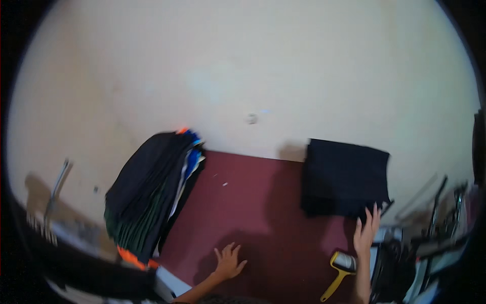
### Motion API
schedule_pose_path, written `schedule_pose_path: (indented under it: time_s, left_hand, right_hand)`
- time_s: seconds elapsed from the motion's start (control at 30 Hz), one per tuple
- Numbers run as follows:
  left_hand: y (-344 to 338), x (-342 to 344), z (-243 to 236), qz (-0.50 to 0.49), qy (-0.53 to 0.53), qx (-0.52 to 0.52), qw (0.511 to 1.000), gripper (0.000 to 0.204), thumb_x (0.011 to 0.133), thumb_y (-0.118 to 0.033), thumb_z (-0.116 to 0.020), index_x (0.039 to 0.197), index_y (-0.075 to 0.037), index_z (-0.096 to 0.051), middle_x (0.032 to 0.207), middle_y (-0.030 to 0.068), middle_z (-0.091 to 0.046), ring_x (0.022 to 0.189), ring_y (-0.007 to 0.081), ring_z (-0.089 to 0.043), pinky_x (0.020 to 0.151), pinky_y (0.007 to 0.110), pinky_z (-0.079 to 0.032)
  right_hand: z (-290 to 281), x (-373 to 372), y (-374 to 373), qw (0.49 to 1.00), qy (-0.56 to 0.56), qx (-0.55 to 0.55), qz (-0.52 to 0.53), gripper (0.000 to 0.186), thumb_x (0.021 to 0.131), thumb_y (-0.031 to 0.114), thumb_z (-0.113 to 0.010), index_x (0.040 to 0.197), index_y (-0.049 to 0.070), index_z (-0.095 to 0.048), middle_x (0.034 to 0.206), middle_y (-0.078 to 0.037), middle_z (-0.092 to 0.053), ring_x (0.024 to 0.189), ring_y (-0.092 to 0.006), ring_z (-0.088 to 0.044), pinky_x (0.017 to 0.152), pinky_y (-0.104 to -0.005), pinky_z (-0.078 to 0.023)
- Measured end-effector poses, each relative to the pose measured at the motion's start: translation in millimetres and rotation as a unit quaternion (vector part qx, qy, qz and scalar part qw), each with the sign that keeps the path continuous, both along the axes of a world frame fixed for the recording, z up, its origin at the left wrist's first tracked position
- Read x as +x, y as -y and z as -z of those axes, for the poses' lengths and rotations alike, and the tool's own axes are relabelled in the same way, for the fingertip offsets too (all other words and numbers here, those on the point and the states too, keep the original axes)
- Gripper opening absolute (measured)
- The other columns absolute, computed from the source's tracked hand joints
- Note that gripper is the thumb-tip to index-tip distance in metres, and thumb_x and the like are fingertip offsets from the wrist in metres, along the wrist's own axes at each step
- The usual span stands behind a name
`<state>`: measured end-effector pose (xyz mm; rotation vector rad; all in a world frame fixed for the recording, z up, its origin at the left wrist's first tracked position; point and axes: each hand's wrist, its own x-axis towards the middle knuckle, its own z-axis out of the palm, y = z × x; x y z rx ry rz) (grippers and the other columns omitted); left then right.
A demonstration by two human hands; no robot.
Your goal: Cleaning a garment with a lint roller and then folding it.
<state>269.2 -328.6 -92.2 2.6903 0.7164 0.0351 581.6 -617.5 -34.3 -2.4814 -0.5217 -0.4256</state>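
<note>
The maroon table [238,202] is bearing dark folded cloth [347,175] at its far right; the right hand [366,233] is extending its fingers at the cloth's near corner (gripping, I cannot tell), while the left hand [229,263] is spreading empty fingers.

Matt cloth stack [347,175], smooth tabletop [248,197], plastic roller [342,273]

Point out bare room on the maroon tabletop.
Widest: the maroon tabletop between the leaning fabric pile at left and the dark folded stack at right, bare but for white scraps. Another: between the left hand and the yellow-handled roller. Crowded: the right side, with stack, roller and right hand.
</note>
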Motion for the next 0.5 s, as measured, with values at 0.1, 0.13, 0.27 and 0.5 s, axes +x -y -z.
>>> schedule_pose_path:
  time_s: [0.1,0.13,0.27,0.5]
  left_hand:
    - [12.2,-79.2,7.1,-0.149,-0.038,-0.024,0.988,0.064,0.081,-0.039,-0.054,0.129,-0.003,-0.033,0.131,0.0195,-0.028,0.124,0.0364,-0.023,0.097,0.066,-0.006]
    - [10.7,-100.8,13.1,-0.184,-0.029,-0.024,0.982,0.063,0.081,-0.039,-0.054,0.129,-0.004,-0.033,0.131,0.0194,-0.027,0.124,0.0370,-0.024,0.097,0.066,-0.006]
    - [9.1,-145.0,4.3,-0.258,0.016,-0.009,0.966,0.060,0.081,-0.036,-0.055,0.127,-0.003,-0.035,0.129,0.0205,-0.031,0.120,0.0375,-0.030,0.101,0.058,-0.014]
    - [-52.4,-204.6,-32.7,-0.188,0.099,-0.279,0.936,0.040,0.082,-0.030,-0.058,0.109,0.000,-0.051,0.093,0.0152,-0.058,0.089,0.0257,-0.057,0.080,0.034,-0.045]
  right_hand:
    - [6.9,-44.6,-9.6,1.000,-0.001,0.012,0.000,0.041,0.089,0.027,-0.044,0.120,0.000,-0.044,0.139,-0.017,-0.027,0.129,-0.0376,-0.021,0.105,-0.0456,-0.017]
    - [13.1,-59.6,-19.5,1.000,0.020,0.019,-0.009,0.042,0.088,0.026,-0.044,0.120,-0.002,-0.043,0.139,-0.018,-0.027,0.129,-0.0386,-0.020,0.105,-0.0464,-0.016]
    - [37.5,-142.8,-87.0,0.981,-0.049,0.089,-0.165,0.049,0.081,0.014,-0.052,0.124,-0.002,-0.036,0.141,-0.021,-0.020,0.129,-0.0373,-0.021,0.106,-0.0450,-0.017]
    - [57.6,-305.8,-178.2,0.875,-0.182,0.004,-0.449,0.057,0.075,0.018,-0.058,0.123,-0.002,-0.035,0.140,-0.023,-0.017,0.130,-0.0420,-0.012,0.104,-0.0527,-0.011]
